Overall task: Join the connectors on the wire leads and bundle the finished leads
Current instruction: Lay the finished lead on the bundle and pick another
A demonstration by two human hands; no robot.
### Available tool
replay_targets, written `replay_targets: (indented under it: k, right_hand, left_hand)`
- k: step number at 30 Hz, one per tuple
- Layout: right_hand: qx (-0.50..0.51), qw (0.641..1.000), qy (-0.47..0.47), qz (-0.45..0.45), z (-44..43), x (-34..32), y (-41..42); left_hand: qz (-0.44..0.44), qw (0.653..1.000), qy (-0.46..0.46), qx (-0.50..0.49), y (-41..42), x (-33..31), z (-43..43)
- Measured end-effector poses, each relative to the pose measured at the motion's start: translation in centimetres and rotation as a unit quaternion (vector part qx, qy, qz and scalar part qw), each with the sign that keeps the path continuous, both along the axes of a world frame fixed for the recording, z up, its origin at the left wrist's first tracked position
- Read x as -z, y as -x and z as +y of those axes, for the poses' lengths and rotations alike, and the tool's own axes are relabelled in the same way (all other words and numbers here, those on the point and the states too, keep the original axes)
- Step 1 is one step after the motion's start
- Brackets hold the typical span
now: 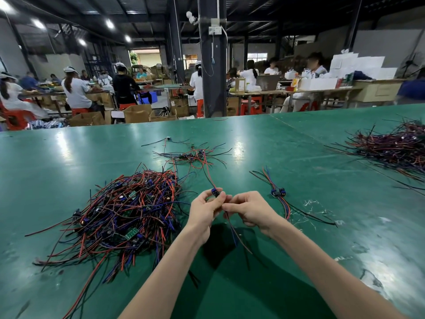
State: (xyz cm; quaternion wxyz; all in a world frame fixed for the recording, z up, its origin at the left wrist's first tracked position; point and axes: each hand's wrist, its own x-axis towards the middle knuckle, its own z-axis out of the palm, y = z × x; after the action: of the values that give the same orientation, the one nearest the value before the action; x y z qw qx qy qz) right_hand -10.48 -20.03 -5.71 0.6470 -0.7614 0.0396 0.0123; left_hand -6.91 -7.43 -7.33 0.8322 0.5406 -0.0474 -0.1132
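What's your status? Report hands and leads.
Left hand pinching blue connector, right hand pinching its wires. Few leads lying at right, not bundled. Big pile at left, apart from hands.

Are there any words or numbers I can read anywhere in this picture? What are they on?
No text can be read here.
Small green boards in the wire pile: print too small.
Brown box in the background: marks blurred.
White boxes: no print shows.
Blue connector, pinched by the left hand, with the right hand pinching a wire lead: no print shows.
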Motion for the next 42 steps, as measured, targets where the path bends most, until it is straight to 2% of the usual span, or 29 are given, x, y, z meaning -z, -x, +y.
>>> replay_targets:
  k: [7,15,19,23,26,30,36,39,42]
  right_hand:
    - [0.025,1.000,0.002,-0.016,-0.3,-0.2,-0.1]
    - [0.157,0.986,-0.010,-0.052,-5.8,-2.5,-1.1]
    - [0.224,0.970,0.086,-0.024,-10.3,-2.0,-1.2]
    - [0.264,0.930,0.244,0.073,-13.1,-1.0,-0.8]
    - [0.259,0.914,0.288,0.123,-13.2,-0.7,-1.0]
    - [0.274,0.889,0.336,0.145,-12.6,-0.8,-1.1]
    - [0.273,0.872,0.382,0.136,-11.9,-1.0,-0.9]
    - [0.279,0.858,0.426,0.075,-11.3,-0.9,-0.9]
    - [0.235,0.842,0.486,0.008,-10.4,-0.2,-1.2]
  left_hand:
    - [0.009,0.999,0.000,0.033,-0.3,0.0,-0.1]
    - [0.030,0.999,-0.012,0.031,-0.6,0.4,0.1]
    - [0.045,0.999,0.012,0.024,-0.7,0.4,0.3]
    - [0.043,0.999,0.001,0.023,-0.7,0.4,0.3]
    - [0.036,0.999,-0.013,0.024,-0.6,0.6,0.3]
    - [0.018,0.999,-0.038,0.019,-0.4,0.7,0.0]
    - [-0.021,0.996,-0.082,0.009,0.2,0.8,-0.1]
    - [-0.050,0.989,-0.139,0.007,0.6,0.7,-0.2]
    - [-0.110,0.966,-0.233,0.012,1.6,0.4,-0.5]
